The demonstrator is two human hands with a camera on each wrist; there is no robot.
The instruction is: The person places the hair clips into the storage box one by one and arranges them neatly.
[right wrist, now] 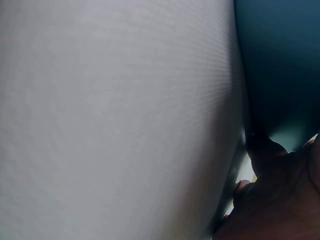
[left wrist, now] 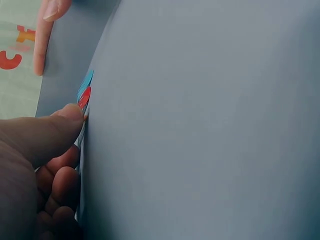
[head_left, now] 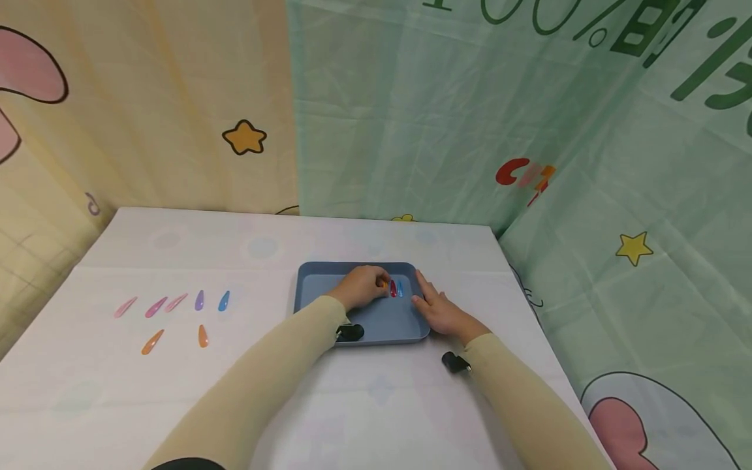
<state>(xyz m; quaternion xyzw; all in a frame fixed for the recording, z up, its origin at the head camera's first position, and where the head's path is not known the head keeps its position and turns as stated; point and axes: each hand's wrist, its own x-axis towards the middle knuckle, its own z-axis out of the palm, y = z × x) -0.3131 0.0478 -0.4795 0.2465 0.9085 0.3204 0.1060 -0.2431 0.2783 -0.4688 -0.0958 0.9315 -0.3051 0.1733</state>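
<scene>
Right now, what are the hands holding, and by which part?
The left hand appears to pinch an orange hair clip; the pinched part is hidden. The right hand just rests against the right side of the blue tray.

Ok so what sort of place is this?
Probably a small curtained-off indoor work corner: cartoon-printed cloth hangs behind and beside a white-covered table, which holds a blue-grey tray.

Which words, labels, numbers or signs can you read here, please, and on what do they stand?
"100%", green, top cut off, on the pale green fabric curtain.
"C", red, on the same curtain; neighbouring shapes unclear.
Other green characters there: cut off, unreadable.
Purple mark on the yellow fabric curtain: too small to read.
</scene>
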